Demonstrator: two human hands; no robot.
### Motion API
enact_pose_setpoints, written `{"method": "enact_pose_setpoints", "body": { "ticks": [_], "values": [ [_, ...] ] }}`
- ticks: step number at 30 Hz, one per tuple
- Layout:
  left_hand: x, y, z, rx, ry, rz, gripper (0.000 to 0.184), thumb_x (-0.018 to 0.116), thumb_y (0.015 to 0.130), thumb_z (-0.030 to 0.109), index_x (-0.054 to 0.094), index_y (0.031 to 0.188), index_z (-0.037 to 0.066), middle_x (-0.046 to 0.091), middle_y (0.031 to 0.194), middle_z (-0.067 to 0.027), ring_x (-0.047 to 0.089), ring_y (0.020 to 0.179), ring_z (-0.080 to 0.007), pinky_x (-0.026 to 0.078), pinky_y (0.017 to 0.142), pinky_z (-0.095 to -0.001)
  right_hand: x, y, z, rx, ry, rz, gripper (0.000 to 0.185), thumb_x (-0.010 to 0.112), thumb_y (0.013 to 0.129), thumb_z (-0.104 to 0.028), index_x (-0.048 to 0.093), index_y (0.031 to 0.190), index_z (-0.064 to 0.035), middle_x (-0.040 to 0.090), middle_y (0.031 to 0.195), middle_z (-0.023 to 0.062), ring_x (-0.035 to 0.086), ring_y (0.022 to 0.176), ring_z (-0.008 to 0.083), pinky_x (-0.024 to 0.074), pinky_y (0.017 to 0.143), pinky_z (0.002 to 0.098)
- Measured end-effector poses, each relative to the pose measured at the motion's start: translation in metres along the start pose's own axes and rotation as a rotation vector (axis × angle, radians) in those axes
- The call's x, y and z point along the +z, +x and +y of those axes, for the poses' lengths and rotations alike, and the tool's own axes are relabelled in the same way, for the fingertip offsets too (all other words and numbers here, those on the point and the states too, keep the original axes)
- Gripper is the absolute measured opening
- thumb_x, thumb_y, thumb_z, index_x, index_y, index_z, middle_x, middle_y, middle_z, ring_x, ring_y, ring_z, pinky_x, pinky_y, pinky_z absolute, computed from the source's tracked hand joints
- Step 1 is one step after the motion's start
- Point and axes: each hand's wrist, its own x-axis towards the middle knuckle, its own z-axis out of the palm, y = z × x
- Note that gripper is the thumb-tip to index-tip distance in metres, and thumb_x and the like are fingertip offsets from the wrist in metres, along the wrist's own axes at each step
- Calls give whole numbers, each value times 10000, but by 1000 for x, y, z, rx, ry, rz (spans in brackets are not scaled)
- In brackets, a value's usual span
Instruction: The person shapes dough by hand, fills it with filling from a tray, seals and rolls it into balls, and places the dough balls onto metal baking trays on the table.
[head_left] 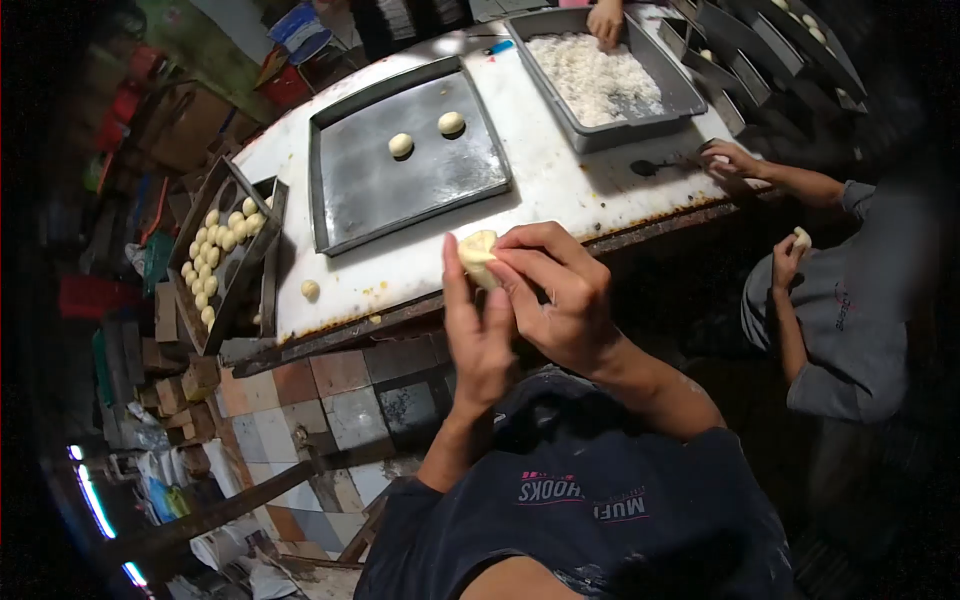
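Observation:
A pale piece of dough (478,252) is held between my two hands, just off the table's front edge. My left hand (480,335) cups it from the left and below, fingers wrapped round it. With thumb and fingertips, my right hand (560,290) pinches its upper right side. Beyond them lies a square metal tray (350,190) bearing two round dough balls, one in the middle (400,145) and one further right (451,123). A single small dough ball (310,290) rests on the white table (400,270) left of my hands.
At the left, a tilted metal tray (268,290) holds several dough balls. A grey tub (600,135) of pale crumbly material stands at the back right, another person's hand (605,22) in it. A co-worker (840,310) at the right holds a small dough piece.

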Motion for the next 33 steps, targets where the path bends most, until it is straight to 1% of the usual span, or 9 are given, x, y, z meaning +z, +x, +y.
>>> {"method": "enact_pose_setpoints", "body": {
  "ticks": [3,6,11,16,20,25,28,29,33],
  "values": [
    [-49,-6,14,-28,-597,31,783,619,955,345,211,1513,-23,441,1395,-169,509,1208,-208,403,1043,-334,21,13,-31,-209,211,-149,105,731,769,17,676,858,24,635,933,147,662,780,270,549,690,341],
    [-106,-14,18,237,-179,96,510,663,922,395,564,1253,19,498,1331,-176,536,1149,-237,434,973,-332,51,19,-52,-121,238,-293,140,762,760,-11,669,858,26,638,941,139,666,773,232,551,655,309],
    [-187,-15,31,644,341,279,301,660,932,352,606,1060,84,562,1248,-214,588,1014,-271,509,846,-373,134,28,-80,528,738,-765,212,770,784,-16,718,986,20,654,896,72,628,762,67,484,593,199],
    [-252,-21,40,561,951,553,372,712,884,206,603,1230,127,503,1193,-155,572,971,-251,529,779,-307,209,28,-126,-169,396,-535,288,798,746,-85,697,988,35,669,867,137,682,787,287,562,723,320],
    [-278,-9,62,422,397,443,617,800,746,138,544,1299,43,435,1184,-124,494,1074,-263,454,922,-349,246,21,-119,-339,337,-463,309,834,692,-64,707,955,36,673,898,161,691,836,262,565,684,328],
    [-284,11,56,263,-446,180,375,538,969,448,614,1021,84,392,1124,-120,447,1009,-231,441,949,-407,236,51,-118,94,404,-531,261,834,693,-2,733,934,13,682,864,101,652,724,157,513,642,238],
    [-278,42,41,525,-171,68,361,507,996,427,615,894,97,389,1086,-106,439,969,-219,514,872,-400,230,51,-102,401,574,-635,254,830,686,17,729,920,26,683,870,117,662,767,162,527,674,254],
    [-273,50,44,489,-114,106,377,580,960,433,608,800,93,393,1078,-106,433,951,-211,560,803,-394,236,45,-87,144,592,-503,255,815,678,42,724,916,41,686,873,151,671,782,178,538,705,263],
    [-231,82,46,422,-45,398,648,797,778,467,483,1208,98,400,1081,-112,470,958,-188,575,818,-365,228,60,-68,-142,482,-322,357,779,701,61,690,1047,56,670,1073,197,706,901,287,570,793,363]
  ]
}}
